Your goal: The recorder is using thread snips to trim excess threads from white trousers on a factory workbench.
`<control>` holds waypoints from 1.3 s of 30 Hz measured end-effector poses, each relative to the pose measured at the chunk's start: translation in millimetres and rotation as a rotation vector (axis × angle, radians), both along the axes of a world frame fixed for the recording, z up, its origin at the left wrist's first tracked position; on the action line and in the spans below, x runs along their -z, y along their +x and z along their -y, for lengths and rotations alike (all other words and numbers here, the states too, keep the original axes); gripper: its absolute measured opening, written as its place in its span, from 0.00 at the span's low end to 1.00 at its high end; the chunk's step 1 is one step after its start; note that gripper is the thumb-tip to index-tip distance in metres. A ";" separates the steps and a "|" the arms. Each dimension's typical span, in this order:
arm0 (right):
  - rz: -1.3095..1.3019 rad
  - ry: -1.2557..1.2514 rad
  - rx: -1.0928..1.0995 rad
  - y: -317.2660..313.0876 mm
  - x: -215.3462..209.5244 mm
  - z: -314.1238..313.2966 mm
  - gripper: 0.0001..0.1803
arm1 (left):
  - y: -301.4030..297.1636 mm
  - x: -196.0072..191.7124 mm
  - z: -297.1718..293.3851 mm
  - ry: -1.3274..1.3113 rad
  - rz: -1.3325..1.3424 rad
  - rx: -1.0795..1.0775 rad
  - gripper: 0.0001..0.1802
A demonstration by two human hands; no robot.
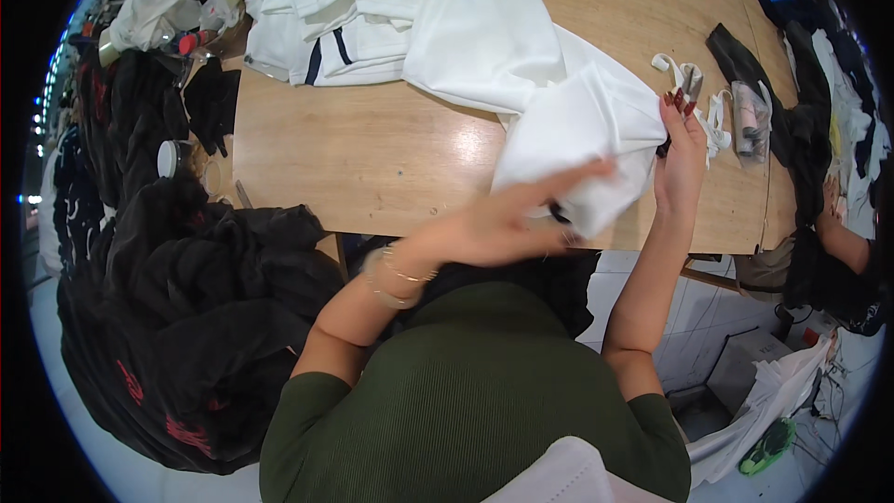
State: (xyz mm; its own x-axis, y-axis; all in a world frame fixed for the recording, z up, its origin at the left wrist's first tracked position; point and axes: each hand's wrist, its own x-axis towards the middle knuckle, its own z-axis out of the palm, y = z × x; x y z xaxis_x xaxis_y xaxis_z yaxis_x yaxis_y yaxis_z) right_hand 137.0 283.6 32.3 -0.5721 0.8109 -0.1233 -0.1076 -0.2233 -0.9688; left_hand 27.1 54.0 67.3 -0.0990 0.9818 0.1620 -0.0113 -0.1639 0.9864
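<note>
A white garment (577,121) of smooth cloth lies across the table, its near end hanging close to the front edge. My right hand (683,144) is closed at its right corner, where the folds draw together. From the same fingers a small silver metal tool (691,82), shaped like thread snips, points upward. Blurred by motion, my left hand (507,219) passes over the near end of the cloth with its fingers stretched and apart. A small dark patch (559,213) shows on the cloth beside it.
More white garments (345,0) are piled at the back left of the wooden table (354,149). Black clothing (177,317) heaps up at the left. White scraps (717,126) and a clear plastic pouch (750,121) lie at the right. Another person's hand (835,214) shows at far right.
</note>
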 end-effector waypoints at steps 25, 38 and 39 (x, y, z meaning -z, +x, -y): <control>-0.058 -0.174 -0.553 10.2 -13.9 38.3 0.16 | -35.6 37.4 -10.9 -0.112 0.197 -0.539 0.13; -0.109 0.580 -0.052 -60.0 -147.0 -109.1 0.10 | -60.8 13.8 38.2 -0.048 0.190 -0.720 0.12; -0.181 0.696 0.006 -64.8 -158.2 -138.5 0.11 | -66.7 22.5 42.1 -0.093 0.177 -0.808 0.11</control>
State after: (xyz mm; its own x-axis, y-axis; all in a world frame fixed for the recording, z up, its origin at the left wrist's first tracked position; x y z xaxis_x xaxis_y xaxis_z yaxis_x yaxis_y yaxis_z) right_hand 72.2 422.2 190.4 -0.5299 0.6703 0.5196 -0.2790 0.4408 -0.8531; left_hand -39.6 12.0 44.9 -0.7958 0.6056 -0.0006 -0.0816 -0.1062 0.9910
